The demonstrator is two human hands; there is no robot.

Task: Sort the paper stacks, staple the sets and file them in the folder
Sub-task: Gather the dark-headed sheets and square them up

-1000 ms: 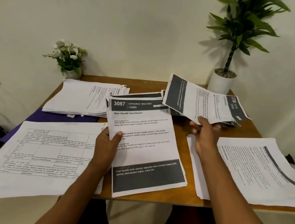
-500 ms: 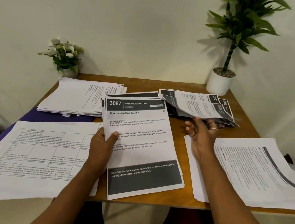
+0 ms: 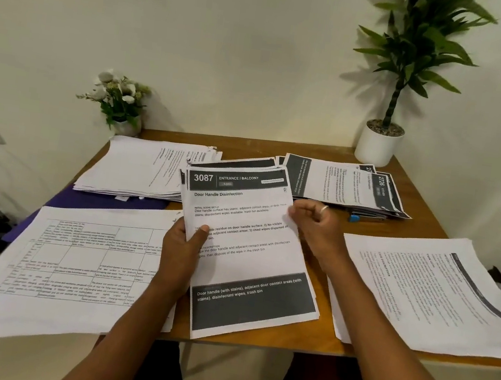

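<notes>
While the left hand (image 3: 183, 245) grips the 3087 stack (image 3: 249, 254) over the desk (image 3: 248, 147), thumb clamped on top, the right hand (image 3: 318, 228) sits curled at the stack's right edge. Pinching the top sheet or just touching it: can't tell. Dark-header pile (image 3: 346, 184) back right, by the plant pot (image 3: 377, 146). Purple folder (image 3: 105, 203) back left, under a white pile (image 3: 142, 168). Grid sheets (image 3: 71, 261) near left, text sheets (image 3: 421, 291) near right.

light: soft, even | shadows: plant (image 3: 420, 46) on wall | edges: wide-angle bowing | focus: slightly soft
</notes>
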